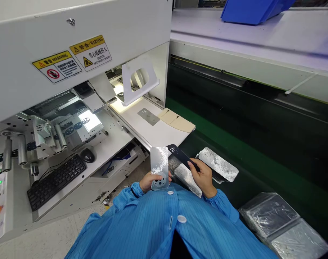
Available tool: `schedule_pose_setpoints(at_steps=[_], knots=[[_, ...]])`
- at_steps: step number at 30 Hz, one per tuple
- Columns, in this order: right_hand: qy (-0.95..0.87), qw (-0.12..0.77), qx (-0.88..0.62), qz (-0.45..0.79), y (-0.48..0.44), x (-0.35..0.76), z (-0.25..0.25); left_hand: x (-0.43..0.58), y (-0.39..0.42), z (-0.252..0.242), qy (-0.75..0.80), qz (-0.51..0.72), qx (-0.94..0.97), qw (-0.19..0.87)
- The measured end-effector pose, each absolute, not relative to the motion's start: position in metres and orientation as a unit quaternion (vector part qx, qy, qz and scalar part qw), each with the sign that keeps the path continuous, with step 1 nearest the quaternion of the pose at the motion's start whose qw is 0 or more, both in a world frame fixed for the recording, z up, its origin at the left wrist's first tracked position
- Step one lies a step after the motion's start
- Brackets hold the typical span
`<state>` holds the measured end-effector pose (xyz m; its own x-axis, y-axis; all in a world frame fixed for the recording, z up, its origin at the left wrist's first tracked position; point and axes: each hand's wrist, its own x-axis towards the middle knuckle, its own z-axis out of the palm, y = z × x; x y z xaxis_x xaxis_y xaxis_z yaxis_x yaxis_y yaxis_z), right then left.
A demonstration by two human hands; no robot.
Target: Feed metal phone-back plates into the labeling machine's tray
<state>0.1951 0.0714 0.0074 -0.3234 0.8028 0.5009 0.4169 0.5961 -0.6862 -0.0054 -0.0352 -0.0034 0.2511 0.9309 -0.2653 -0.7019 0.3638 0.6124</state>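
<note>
My left hand [149, 181] is closed on a silver phone back panel [159, 162], thumb on the end with round camera holes. It stands upright before my chest. Pinched between the thumb and fingers of my right hand [204, 177] is a dark phone back panel [181, 154], its holed end pointing away to the left, close beside the silver one. Below it lie more film-covered panels [185, 175], partly hidden by my right hand. A stack of shiny panels [218, 164] rests to the right of that hand. One grey panel [148, 117] lies flat on the machine's white tray [142, 131].
Left is a white machine [80, 28] with warning labels, rollers, a keyboard [56, 181] and a mouse [87, 155]. A beige plate [177, 120] sits on the tray's edge. Plastic-wrapped bundles [284, 225] lie on the dark green belt [250, 144]. A blue bin [254, 10] stands on the shelf.
</note>
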Motion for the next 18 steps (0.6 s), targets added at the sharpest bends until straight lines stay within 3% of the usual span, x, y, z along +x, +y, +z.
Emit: schedule_pose_setpoints(at_steps=[18], knots=[[-0.814,0.382,-0.405,0.165,0.111,0.164,0.003,-0.011,-0.036,0.005,0.331,0.530,0.196,0.756]])
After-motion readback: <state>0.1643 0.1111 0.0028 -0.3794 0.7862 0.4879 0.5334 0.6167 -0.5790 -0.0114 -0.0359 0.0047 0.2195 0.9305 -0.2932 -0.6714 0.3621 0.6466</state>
